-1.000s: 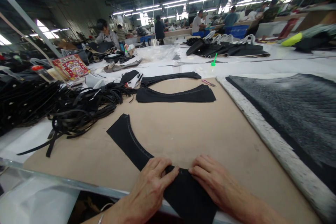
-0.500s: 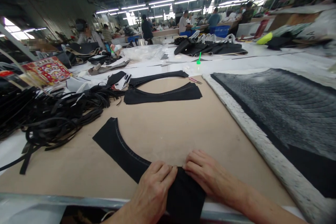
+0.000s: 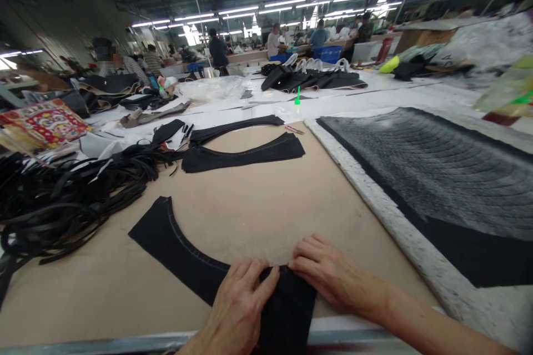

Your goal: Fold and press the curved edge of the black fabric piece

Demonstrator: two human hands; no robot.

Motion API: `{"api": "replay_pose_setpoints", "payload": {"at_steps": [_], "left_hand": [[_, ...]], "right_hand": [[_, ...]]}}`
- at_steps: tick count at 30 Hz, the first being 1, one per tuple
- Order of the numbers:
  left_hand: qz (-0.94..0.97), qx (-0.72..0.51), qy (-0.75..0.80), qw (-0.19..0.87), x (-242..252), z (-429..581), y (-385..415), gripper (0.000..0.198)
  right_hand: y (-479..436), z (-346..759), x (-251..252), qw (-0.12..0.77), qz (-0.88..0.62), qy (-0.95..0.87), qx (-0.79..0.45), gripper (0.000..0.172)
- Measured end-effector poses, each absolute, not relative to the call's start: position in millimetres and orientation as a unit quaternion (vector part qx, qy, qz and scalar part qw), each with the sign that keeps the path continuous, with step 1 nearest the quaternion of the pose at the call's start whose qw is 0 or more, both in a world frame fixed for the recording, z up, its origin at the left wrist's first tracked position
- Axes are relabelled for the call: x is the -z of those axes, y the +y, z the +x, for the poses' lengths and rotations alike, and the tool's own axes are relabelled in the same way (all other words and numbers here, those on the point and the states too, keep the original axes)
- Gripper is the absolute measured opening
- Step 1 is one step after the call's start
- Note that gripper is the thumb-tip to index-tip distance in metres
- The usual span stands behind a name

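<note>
A curved black fabric piece (image 3: 179, 249) lies on the tan board, stitched along its inner curve. Its right end hangs over the front table edge. My left hand (image 3: 244, 297) presses over the curved edge, fingers and thumb closed on the fabric. Close on the right, my right hand (image 3: 322, 266) pinches the same edge, its fingertips bent down onto the cloth. A short stretch of edge shows between the two hands. Farther back lie two similar black pieces, a straighter stack (image 3: 245, 156) and a thin curved one (image 3: 235, 126).
Tangled black strips (image 3: 79, 205) cover the left side. On the right, dark textured sheet material (image 3: 437, 177) lies on a pale slab (image 3: 366, 199). Small pink-handled snips (image 3: 295, 130) and a green-tipped bottle (image 3: 297, 100) sit behind. Several people work in the background.
The view has turned slightly right, so the table things appear farther left. Both hands keep to the same edge; the left thumb has shifted a little away from its fingers.
</note>
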State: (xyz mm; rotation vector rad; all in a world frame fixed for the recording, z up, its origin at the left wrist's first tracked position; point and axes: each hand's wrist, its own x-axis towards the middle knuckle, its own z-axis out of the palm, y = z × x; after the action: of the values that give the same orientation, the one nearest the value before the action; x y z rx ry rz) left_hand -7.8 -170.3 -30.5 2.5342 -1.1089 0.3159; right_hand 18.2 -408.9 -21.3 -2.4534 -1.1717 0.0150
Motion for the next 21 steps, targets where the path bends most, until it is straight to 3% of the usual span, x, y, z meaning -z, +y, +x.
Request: {"api": "replay_pose_setpoints", "payload": {"at_steps": [9, 15, 21], "left_hand": [[0.904, -0.041, -0.385, 0.183, 28, -6, -180, 0.052], [0.919, 0.020, -0.312, 0.241, 19, -2, -193, 0.029], [0.908, 0.043, -0.278, 0.311, 15, 0, -209, 0.036]], "right_hand": [[-412, 14, 14, 0.239, -0.887, -0.396, -0.012, 0.024], [-411, 16, 1, 0.270, -0.892, -0.357, -0.064, 0.017], [-411, 15, 3, 0.265, -0.899, -0.342, -0.073, 0.012]]}}
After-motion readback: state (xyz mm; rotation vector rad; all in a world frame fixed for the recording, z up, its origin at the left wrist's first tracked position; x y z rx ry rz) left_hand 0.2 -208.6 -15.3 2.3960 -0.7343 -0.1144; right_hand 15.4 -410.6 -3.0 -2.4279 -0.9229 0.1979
